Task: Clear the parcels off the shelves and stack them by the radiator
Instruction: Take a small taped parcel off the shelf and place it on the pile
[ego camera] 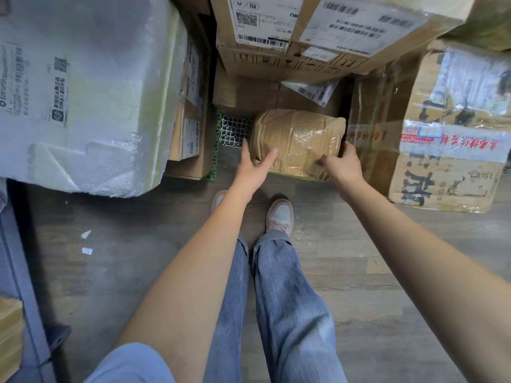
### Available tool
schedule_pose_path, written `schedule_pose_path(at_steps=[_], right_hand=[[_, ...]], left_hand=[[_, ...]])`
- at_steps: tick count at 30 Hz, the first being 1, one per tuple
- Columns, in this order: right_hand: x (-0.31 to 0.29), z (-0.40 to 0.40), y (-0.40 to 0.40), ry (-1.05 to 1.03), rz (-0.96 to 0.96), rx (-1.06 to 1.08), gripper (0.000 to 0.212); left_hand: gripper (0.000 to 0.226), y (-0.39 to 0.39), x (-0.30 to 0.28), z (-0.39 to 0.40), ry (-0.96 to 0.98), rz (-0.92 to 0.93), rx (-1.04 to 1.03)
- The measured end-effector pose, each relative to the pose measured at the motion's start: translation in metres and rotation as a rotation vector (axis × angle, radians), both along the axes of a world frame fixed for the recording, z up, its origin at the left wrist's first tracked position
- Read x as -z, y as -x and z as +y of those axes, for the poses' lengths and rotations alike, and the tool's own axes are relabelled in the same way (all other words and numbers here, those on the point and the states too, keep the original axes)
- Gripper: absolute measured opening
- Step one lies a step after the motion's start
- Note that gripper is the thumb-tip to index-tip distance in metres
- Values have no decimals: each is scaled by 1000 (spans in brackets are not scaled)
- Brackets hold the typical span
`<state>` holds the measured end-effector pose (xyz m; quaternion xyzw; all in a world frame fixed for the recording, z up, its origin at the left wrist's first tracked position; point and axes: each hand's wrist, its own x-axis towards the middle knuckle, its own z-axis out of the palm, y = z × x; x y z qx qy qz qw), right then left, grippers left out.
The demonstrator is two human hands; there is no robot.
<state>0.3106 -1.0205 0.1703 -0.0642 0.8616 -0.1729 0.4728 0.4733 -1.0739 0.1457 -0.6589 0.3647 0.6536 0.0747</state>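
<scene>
Head view: the tape-wrapped brown parcel (pixel 298 142) lies low at floor level, tucked under the stacked labelled cartons (pixel 304 37), its long axis running left to right. Left hand (pixel 253 167) lies flat against its near-left end, fingers straight and slightly apart. Right hand (pixel 341 161) grips the near-right corner, fingers curled round the edge. Both hands bracket it evenly; the lift looks imminent.

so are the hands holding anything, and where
Right hand grips the tape-wrapped brown parcel at its near right corner; left hand lies open against its left end.
</scene>
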Motion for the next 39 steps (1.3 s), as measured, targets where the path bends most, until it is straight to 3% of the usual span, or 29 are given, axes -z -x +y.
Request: schedule_pose_path(at_steps=[8, 12, 18, 22, 28, 33, 39], right_hand=[[-10, 6, -22, -17, 167, -159, 68], [-52, 22, -43, -2, 135, -340, 73], [-189, 25, -50, -217, 49, -784, 71], [-297, -13, -59, -164, 122, -1009, 55], [-409, -86, -151, -17, 188, -1431, 42], [-490, -123, -281, 154, 175, -1704, 45], [-555, -119, -428, 335, 108, -1861, 35]], left_hand=[[91, -9, 0, 16, -13, -27, -27], [81, -27, -39, 21, -15, -107, 19], [61, -67, -191, 21, -66, -133, 218], [51, -99, -322, -1, 40, -45, 198], [42, -222, -465, -7, 300, -112, -91], [15, -349, -540, 37, 271, -191, -443], [40, -480, -595, 108, 324, -327, -638]])
